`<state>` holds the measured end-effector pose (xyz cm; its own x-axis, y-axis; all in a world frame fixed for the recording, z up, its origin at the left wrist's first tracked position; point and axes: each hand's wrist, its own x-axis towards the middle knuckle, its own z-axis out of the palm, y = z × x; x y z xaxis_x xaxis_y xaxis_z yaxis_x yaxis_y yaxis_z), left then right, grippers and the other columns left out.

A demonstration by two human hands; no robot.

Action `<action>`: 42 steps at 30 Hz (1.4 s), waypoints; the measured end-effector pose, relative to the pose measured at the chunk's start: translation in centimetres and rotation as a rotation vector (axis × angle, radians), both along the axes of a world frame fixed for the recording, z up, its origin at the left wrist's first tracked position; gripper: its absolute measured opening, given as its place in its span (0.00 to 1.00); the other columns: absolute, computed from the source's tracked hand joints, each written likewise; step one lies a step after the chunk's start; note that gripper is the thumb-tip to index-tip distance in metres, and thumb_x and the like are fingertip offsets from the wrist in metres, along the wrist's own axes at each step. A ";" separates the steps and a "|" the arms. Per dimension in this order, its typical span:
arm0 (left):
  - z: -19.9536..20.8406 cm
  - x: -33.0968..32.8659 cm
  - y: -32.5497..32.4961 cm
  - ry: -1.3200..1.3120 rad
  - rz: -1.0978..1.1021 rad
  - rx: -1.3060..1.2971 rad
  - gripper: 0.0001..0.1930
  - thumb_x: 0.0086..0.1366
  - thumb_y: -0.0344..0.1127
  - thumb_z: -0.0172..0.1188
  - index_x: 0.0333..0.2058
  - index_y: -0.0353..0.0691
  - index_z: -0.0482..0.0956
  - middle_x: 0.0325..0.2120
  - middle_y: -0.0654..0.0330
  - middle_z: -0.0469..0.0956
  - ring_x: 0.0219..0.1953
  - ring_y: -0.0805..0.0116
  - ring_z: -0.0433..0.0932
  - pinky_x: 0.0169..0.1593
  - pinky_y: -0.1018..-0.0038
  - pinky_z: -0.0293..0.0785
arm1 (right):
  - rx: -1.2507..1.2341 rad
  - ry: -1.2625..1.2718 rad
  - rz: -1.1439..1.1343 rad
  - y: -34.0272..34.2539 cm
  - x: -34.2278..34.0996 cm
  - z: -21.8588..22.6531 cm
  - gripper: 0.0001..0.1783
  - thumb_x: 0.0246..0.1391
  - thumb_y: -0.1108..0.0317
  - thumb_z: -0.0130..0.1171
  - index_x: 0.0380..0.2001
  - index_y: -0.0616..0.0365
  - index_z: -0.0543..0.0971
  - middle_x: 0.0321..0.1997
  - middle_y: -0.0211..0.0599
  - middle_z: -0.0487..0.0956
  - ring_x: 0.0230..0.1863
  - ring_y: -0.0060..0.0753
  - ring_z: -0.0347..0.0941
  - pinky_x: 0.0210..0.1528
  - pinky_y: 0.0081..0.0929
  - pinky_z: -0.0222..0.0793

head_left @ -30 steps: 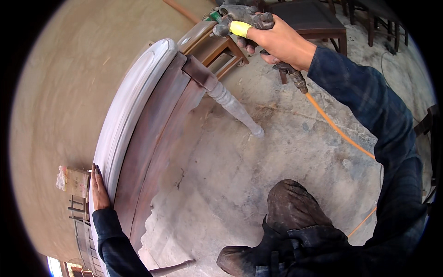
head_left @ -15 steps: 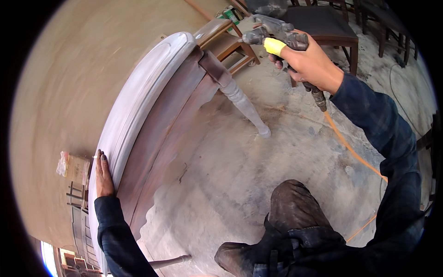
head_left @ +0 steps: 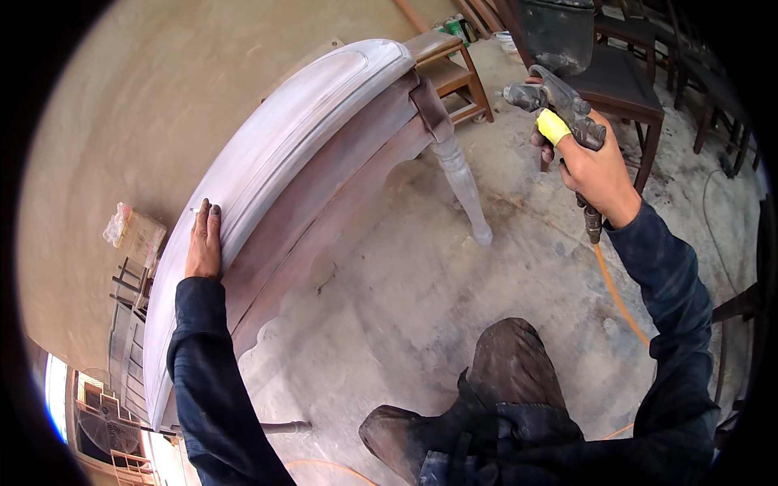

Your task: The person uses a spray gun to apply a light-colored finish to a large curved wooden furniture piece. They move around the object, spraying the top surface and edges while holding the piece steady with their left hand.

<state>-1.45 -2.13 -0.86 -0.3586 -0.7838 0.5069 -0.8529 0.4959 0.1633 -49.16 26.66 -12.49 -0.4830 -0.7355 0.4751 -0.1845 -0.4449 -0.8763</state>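
My left hand (head_left: 206,249) lies with outstretched fingers on the rim of a whitish-grey table (head_left: 284,138) with a curved top. A small white thing shows at its fingers, too small to make out. Below the top runs a reddish-brown, scalloped apron, and a turned leg (head_left: 462,182) reaches the floor. Off to the right of the table, my right hand (head_left: 596,166) is closed round the handle of a dirty spray gun (head_left: 559,97). Its dark cup (head_left: 555,36) sits on top, and yellow tape wraps a finger of that hand. Nothing of the gun touches the table.
From the gun's handle an orange hose (head_left: 620,296) runs down to the right. Dark chairs (head_left: 624,81) stand at the far right, a wooden step stool (head_left: 454,77) behind the table. A cardboard box (head_left: 142,237) and a fan (head_left: 105,421) are at the left, by the wall.
The view has shifted, so the table appears farther right. My right hand has drawn the spray gun right, away from the table. My left hand stays on the table's rim.
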 end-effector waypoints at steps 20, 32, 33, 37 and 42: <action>0.1 -0.1 0.2 0.019 0.024 0.032 0.42 0.72 0.67 0.41 0.69 0.37 0.60 0.69 0.41 0.59 0.73 0.49 0.54 0.73 0.63 0.49 | 0.038 -0.087 0.480 3.5 11.7 -1.6 0.28 0.62 0.73 0.57 0.65 0.60 0.68 0.40 0.25 0.78 0.36 0.13 0.70 0.38 0.16 0.69; 0.3 0.0 0.0 0.048 0.003 0.054 0.43 0.71 0.67 0.42 0.69 0.34 0.58 0.69 0.40 0.58 0.73 0.48 0.53 0.73 0.63 0.48 | 0.083 -0.021 0.472 2.6 10.7 -0.4 0.27 0.64 0.72 0.55 0.66 0.58 0.68 0.40 0.26 0.78 0.34 0.14 0.71 0.36 0.17 0.69; 0.2 -0.1 -0.1 0.049 0.001 0.057 0.43 0.71 0.67 0.42 0.69 0.34 0.58 0.69 0.40 0.58 0.73 0.48 0.53 0.73 0.63 0.48 | 0.099 -0.024 0.435 2.7 9.9 -0.4 0.26 0.64 0.72 0.55 0.65 0.58 0.69 0.39 0.26 0.78 0.34 0.14 0.71 0.36 0.17 0.69; -0.1 -0.7 -0.2 0.056 -0.007 0.056 0.43 0.71 0.67 0.42 0.69 0.34 0.58 0.68 0.39 0.59 0.73 0.48 0.54 0.73 0.62 0.49 | 0.009 0.016 0.260 2.5 6.6 -0.7 0.22 0.65 0.72 0.54 0.62 0.58 0.71 0.34 0.27 0.77 0.32 0.15 0.71 0.34 0.17 0.68; -0.2 -1.1 1.1 0.059 -0.014 0.020 0.42 0.72 0.65 0.43 0.69 0.33 0.59 0.66 0.39 0.62 0.71 0.47 0.59 0.72 0.63 0.52 | 0.043 0.024 0.057 2.2 5.4 -0.1 0.22 0.64 0.74 0.51 0.62 0.57 0.72 0.35 0.27 0.77 0.32 0.15 0.71 0.34 0.17 0.68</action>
